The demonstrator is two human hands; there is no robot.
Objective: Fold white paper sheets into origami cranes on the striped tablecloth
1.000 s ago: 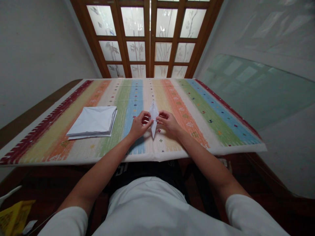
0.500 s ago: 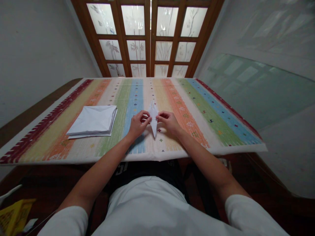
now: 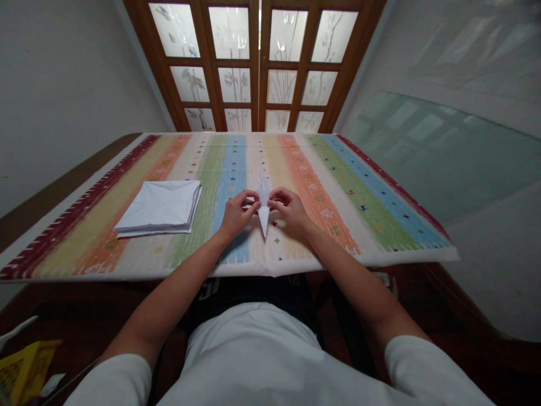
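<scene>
Holding a narrow folded white paper (image 3: 264, 221) at mid-length, with the left hand (image 3: 239, 215) on one side and the right hand (image 3: 289, 210) on the other. Both hands are in a narrow pinch, fingers curled in, fingertips almost meeting at the paper's middle. Exact finger placement is too small to tell.

Paper shape: long kite, two pointed ends, one toward the person, one away. Position: over the cream and yellow stripes just right of the blue stripe, near the middle of a striped woven cloth (image 3: 325, 169). Can't tell if the near tip touches the cloth.

Nearby: a folded white paper square (image 3: 158, 206) lies flat on the cloth, left of the left hand and apart from it, on the green and orange stripes. Cloth has red, orange, green, blue and cream bands with small stitched motifs, and it covers a table with a wooden edge (image 3: 71, 180).

Beyond the far edge: double doors (image 3: 257, 67) with wooden frames and frosted panes etched with plants. To the right: a greenish glass pane (image 3: 443, 158) — next to a white wall (image 3: 486, 51).

Closer in: the person's white T-shirt (image 3: 253, 361) and dark shorts (image 3: 249, 287) with white lettering. Bottom-left corner: a yellow item (image 3: 25, 366) — can't tell what it is.
</scene>
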